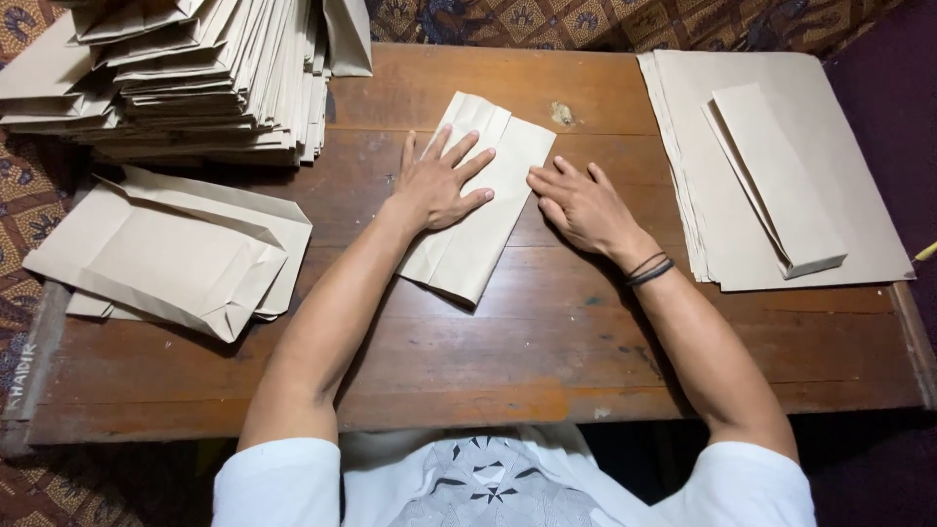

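Head view is showing you working at the wooden worktop (547, 342), with a tall heap of finished bags (185, 83) far left and flat brown sheets (859, 166) right. You are pressing the folded paper bag (478, 210) at centre: your left hand (439, 185) is lying flat, fingers spread, gripping nothing; your right hand (584, 207) is resting on the bag's edge, fingers loosely curled. Judging by this, keeping the left palm firm is helping the crease stay straight.

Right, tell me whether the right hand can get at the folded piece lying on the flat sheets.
Probably yes. The right hand rests at the edge of the folded paper in the middle, and only bare table lies between it and the folded piece on the flat sheets.
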